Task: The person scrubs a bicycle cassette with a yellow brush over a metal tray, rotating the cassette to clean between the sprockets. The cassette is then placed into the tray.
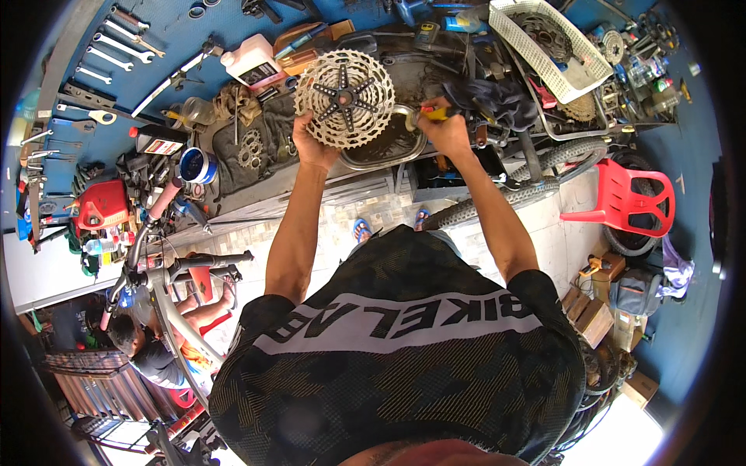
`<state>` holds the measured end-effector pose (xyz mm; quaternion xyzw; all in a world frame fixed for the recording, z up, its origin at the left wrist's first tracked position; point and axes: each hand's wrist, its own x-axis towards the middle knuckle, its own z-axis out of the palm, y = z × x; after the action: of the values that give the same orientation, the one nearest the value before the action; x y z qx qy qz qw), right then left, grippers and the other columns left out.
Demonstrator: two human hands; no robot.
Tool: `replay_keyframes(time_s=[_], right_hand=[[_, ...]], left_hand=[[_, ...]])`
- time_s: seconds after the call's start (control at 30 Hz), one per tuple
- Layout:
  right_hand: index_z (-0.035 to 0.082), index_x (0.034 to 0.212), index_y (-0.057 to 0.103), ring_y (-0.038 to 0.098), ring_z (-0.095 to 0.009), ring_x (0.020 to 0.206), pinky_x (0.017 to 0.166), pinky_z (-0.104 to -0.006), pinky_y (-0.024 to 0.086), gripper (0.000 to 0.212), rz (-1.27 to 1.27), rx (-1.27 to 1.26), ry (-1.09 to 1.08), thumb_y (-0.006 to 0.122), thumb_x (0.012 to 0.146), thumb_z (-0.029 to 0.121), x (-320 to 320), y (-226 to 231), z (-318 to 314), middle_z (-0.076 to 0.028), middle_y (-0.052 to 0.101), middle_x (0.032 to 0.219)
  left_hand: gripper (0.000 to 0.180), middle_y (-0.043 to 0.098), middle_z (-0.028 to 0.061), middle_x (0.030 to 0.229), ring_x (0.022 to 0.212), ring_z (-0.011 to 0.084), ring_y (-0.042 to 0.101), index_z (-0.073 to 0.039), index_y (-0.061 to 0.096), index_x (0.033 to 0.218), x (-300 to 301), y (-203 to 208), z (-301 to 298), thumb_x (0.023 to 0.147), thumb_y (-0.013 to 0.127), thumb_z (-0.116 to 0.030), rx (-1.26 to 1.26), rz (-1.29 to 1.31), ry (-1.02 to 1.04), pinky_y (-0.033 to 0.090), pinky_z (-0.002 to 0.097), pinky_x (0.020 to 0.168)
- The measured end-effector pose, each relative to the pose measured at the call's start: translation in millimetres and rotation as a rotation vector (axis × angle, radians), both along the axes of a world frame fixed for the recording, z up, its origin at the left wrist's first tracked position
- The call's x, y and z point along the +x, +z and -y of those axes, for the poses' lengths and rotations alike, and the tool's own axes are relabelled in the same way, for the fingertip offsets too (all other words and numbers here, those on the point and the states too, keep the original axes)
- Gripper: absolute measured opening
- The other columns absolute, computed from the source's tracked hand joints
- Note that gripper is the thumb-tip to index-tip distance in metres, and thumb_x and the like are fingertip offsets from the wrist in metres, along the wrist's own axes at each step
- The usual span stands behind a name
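Silver cassette [351, 101] with a black star-shaped centre [336, 93], set against a blue wall [172, 23].
Just right of the cassette, a yellow handle [437, 114]; below it, a silver-rimmed tray [381, 165], dark inside; left of it, a pale pink jug [241, 58], a blue tub [197, 166] and a red container [102, 206]; well right of it, a red chair [633, 196]; below it, a black shirt [404, 388] in muted camouflage with a white band.

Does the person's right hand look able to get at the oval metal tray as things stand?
Probably yes: the right hand, gripping a yellow-handled brush, is at the right end of the tray, which looks uncovered there. The bicycle cassette in the left hand hides only the tray's left part.
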<state>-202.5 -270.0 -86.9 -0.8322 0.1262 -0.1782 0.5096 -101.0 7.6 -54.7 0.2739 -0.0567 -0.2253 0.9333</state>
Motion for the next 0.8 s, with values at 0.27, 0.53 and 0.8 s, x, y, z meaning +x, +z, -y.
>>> replay_keyframes(time_s=[0.27, 0.53, 0.8], right_hand=[[-0.001, 0.118, 0.068, 0.074, -0.014, 0.076, 0.067, -0.0284, 0.062, 0.025, 0.01, 0.74, 0.148, 0.079, 0.099, 0.012, 36, 24, -73, -0.006, 0.075, 0.093], [0.002, 0.111, 0.073, 0.073, -0.011, 0.076, 0.07, -0.032, 0.06, 0.021, -0.135, 0.395, 0.269, 0.08, 0.098, 0.015, 35, 40, -60, -0.004, 0.079, 0.098], [0.01, 0.11, 0.075, 0.077, -0.033, 0.086, 0.077, -0.0404, 0.059, 0.022, -0.02, 0.026, 0.225, 0.082, 0.093, 0.021, 31, 37, -69, -0.018, 0.079, 0.1]], left_hand=[[0.059, 0.07, 0.0123, 0.138, 0.122, 0.0309, 0.069, -0.009, 0.057, 0.148, -15, 3, 22, 0.093, 0.059, -0.032, 0.09, -0.008, 0.015, 0.055, 0.0532, 0.109], [0.051, 0.071, 0.0114, 0.13, 0.118, 0.0296, 0.071, -0.01, 0.056, 0.144, -16, 3, 23, 0.095, 0.054, -0.026, 0.139, -0.064, 0.084, 0.062, 0.05, 0.099], [0.049, 0.072, 0.0098, 0.127, 0.114, 0.0274, 0.073, -0.012, 0.055, 0.143, -10, 0, 29, 0.095, 0.053, -0.02, 0.183, -0.011, 0.064, 0.063, 0.0465, 0.097]])
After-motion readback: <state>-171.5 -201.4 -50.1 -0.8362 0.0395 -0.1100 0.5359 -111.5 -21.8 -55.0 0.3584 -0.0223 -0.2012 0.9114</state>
